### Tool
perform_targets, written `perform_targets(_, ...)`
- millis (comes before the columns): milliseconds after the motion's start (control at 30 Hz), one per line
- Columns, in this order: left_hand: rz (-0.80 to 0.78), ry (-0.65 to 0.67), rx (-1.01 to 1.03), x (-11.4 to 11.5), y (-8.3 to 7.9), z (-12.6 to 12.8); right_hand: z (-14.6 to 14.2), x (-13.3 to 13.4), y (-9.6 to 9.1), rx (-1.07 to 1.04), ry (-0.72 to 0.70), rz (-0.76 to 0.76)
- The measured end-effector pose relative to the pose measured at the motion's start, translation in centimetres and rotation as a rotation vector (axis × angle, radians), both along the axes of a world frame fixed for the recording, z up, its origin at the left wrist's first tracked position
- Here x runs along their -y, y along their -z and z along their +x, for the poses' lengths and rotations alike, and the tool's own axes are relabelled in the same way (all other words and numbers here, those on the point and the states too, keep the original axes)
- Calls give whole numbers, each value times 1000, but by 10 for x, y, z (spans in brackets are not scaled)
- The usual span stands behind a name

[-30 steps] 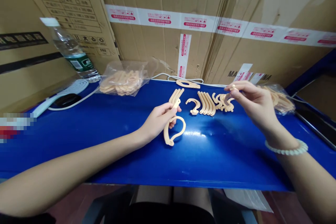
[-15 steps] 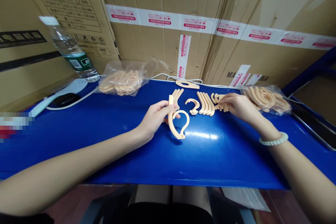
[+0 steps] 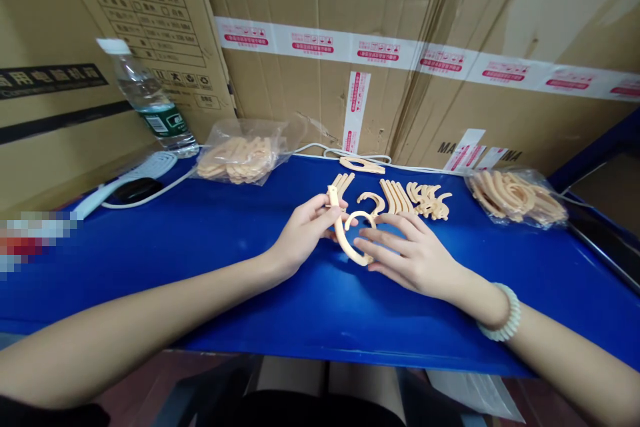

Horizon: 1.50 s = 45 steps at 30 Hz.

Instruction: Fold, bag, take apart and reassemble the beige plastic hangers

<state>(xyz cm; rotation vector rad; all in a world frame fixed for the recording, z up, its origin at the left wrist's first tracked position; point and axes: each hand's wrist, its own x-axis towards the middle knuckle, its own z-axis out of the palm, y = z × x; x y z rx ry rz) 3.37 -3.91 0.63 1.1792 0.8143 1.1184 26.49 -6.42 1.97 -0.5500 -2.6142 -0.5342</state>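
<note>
My left hand point(image 3: 305, 235) pinches the upper end of a beige plastic hook-shaped part point(image 3: 344, 238) held just above the blue table point(image 3: 210, 267). The fingers of my right hand point(image 3: 407, 255) lie stretched out against the part's curved loop from the right. Behind the hands, several similar beige pieces point(image 3: 397, 197) lie in rows on the table, with one more piece point(image 3: 361, 165) near the back edge.
Two clear bags of beige parts rest on the table, one at the back left point(image 3: 240, 157) and one at the right point(image 3: 515, 195). A water bottle point(image 3: 150, 107), a white cable and a dark device point(image 3: 134, 188) sit at the left. Cardboard boxes point(image 3: 400, 47) wall off the back.
My right hand left the row of small pieces and came down left to the part in my left hand. The left hand turned the hook part more upright.
</note>
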Motion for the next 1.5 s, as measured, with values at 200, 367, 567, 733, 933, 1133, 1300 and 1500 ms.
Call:
perform_targets(200,96,-126,-10,1,2,3,4,-3,-2,-43,19,10)
perform_targets(367,522,-362,-200,0,6,-2,4,-3,-6,-75,45,-16)
perform_targets(567,1329,-132,-787,3,6,-7,3,-3,-4,-92,70,-13)
perform_targets(733,1517,-89,-978,3,8,-4,-1,3,-3,-93,49,11)
perform_targets(933,1556,-39,-1065,4,8,-3,-5,6,-2,-70,45,61)
perform_targets(1133,1556,28,-1046,4,11,-2,-2,6,1,-93,39,-122)
perform_targets(1300,1520,54,-1026,5,10,-2,-1,5,3,-159,10,-358)
perform_targets(1500,1638,-1,-971,5,5,-5,-1,3,-2,-325,-11,-542)
